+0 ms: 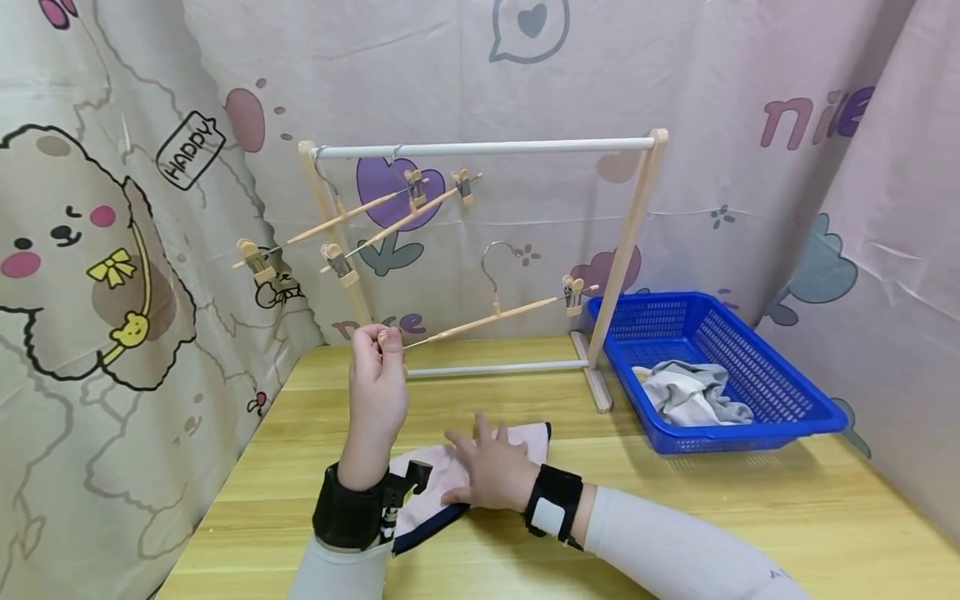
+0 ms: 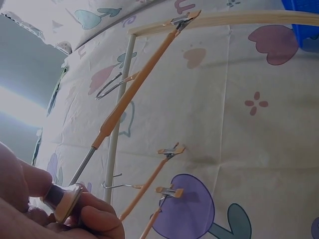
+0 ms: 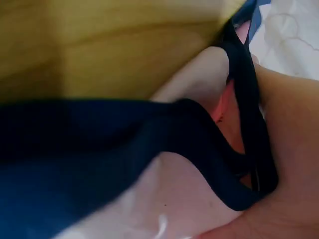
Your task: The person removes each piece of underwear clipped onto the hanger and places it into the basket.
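Note:
My left hand [image 1: 377, 367] grips the clip [image 2: 65, 199] at one end of a wooden clip hanger [image 1: 495, 316], holding it up in front of the rack. The hanger slants up to the right, with its metal hook on top and its other clip [image 1: 573, 293] at the far end. On the table, my right hand [image 1: 498, 468] rests with fingers spread over a pale pink cloth piece [image 1: 429, 467] with navy edging. The right wrist view shows the navy edging [image 3: 149, 129] close up, looping beside the hand.
Two more clip hangers [image 1: 341, 218] hang at the left of the rack's white top bar [image 1: 487, 149]. Right of the rack, a blue plastic basket [image 1: 780, 367] holds grey and white cloth [image 1: 693, 396]. All stand on a wood-grain table [image 1: 285, 467] before printed curtains.

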Tool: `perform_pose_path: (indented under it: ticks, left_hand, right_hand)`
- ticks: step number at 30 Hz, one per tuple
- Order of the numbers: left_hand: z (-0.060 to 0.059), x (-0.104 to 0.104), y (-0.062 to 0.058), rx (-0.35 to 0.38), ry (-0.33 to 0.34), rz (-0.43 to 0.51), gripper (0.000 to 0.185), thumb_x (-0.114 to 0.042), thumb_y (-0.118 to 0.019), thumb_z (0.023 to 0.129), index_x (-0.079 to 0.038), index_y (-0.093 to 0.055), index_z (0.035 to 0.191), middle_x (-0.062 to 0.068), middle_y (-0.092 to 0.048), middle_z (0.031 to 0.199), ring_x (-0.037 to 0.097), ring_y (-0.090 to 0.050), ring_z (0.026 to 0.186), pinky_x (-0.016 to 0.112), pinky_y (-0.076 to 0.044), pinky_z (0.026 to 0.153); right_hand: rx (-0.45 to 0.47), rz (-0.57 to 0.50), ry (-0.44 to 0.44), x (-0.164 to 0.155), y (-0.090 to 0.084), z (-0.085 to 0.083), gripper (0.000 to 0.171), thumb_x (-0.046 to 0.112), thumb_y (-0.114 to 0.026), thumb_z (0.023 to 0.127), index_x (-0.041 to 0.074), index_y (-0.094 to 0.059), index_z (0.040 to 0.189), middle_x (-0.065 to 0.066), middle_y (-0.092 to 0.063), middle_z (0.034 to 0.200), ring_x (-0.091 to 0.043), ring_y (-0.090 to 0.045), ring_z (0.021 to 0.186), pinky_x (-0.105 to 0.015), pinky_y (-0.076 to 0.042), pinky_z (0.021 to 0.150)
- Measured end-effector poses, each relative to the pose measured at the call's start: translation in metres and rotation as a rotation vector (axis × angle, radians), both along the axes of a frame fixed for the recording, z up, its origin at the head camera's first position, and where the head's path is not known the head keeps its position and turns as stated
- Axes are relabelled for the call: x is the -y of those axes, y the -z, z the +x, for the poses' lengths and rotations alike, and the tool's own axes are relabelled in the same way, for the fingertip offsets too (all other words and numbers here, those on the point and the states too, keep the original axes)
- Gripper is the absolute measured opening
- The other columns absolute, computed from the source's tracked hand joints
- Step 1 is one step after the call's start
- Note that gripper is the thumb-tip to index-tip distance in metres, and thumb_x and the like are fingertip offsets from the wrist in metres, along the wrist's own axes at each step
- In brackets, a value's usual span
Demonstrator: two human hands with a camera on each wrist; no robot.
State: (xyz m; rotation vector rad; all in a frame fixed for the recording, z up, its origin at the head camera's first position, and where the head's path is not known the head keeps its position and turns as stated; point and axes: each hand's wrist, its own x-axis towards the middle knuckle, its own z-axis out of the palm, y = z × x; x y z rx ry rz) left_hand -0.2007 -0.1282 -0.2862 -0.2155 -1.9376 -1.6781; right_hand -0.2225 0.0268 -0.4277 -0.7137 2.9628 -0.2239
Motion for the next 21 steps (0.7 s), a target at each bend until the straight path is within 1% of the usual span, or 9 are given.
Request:
perform_pose_path:
  ticks: [3,7,10,13,15,18,21]
  left_hand:
    - [0.0,-0.0007,-0.0005,-0.006,-0.002,-0.005,0.017,-0.013,-0.039,0.112,0.003,-0.043,0.113,0.002,-0.038,0.079,0.013,-0.037,0.066,0.024,-0.032,0.065]
    - [-0.0013,-0.0009,0.0002,0.001,-0.01,-0.013,0.018,-0.014,-0.039,0.112,0.004,-0.044,0.113,0.002,-0.038,0.079,0.013,-0.037,0.067,0.024,-0.032,0.066]
    - [-0.0022,-0.0009,0.0004,0.004,-0.015,-0.014,0.018,-0.013,-0.04,0.112,0.005,-0.044,0.113,0.002,-0.037,0.079,0.013,-0.037,0.067,0.024,-0.032,0.065]
    - [-0.0021,-0.0009,-0.0005,-0.004,-0.016,-0.018,0.018,-0.013,-0.039,0.112,0.005,-0.043,0.113,0.002,-0.037,0.079,0.012,-0.036,0.066,0.024,-0.031,0.064]
    - [-0.0021,-0.0005,-0.0004,-0.007,-0.015,-0.02,0.018,-0.013,-0.039,0.112,0.004,-0.043,0.113,0.002,-0.037,0.078,0.012,-0.035,0.065,0.024,-0.031,0.064]
    - [-0.0023,0.0001,0.0003,-0.012,-0.018,-0.025,0.017,-0.013,-0.039,0.112,0.004,-0.043,0.112,0.002,-0.037,0.078,0.012,-0.035,0.065,0.024,-0.031,0.063]
    - [-0.0027,0.0003,0.0016,-0.013,-0.02,-0.027,0.017,-0.012,-0.039,0.112,0.005,-0.043,0.112,0.002,-0.037,0.078,0.012,-0.035,0.065,0.024,-0.031,0.063]
  right_hand:
    - [0.019,0.026,0.015,0.001,0.0022,0.0011,0.092,0.078,-0.067,0.081,0.035,-0.039,0.158,-0.025,-0.035,0.16,-0.06,-0.044,0.136,-0.068,-0.057,0.077]
    - [0.016,0.063,0.005,0.0017,0.0031,0.0008,0.083,0.074,-0.067,0.085,0.033,-0.045,0.154,-0.023,-0.047,0.149,-0.051,-0.053,0.129,-0.059,-0.06,0.07]
    - [-0.006,0.079,-0.024,0.0017,0.0023,0.0005,0.073,0.067,-0.067,0.09,0.03,-0.05,0.15,-0.021,-0.054,0.139,-0.044,-0.058,0.121,-0.052,-0.06,0.068]
    - [-0.035,0.088,-0.065,0.001,0.0013,0.0002,0.06,0.055,-0.068,0.094,0.027,-0.054,0.146,-0.02,-0.058,0.13,-0.038,-0.06,0.11,-0.044,-0.059,0.066]
    - [-0.056,0.09,-0.091,0.0003,-0.0003,-0.0001,0.052,0.046,-0.069,0.095,0.024,-0.057,0.14,-0.019,-0.059,0.125,-0.036,-0.06,0.104,-0.04,-0.058,0.068]
    - [-0.072,0.072,-0.121,-0.0011,-0.0007,-0.0008,0.038,0.033,-0.07,0.094,0.02,-0.06,0.128,-0.017,-0.059,0.116,-0.033,-0.059,0.095,-0.038,-0.055,0.069]
    - [-0.101,0.065,-0.152,-0.0025,-0.0007,-0.0016,0.026,0.026,-0.072,0.093,0.017,-0.062,0.116,-0.013,-0.059,0.107,-0.03,-0.058,0.087,-0.036,-0.053,0.07]
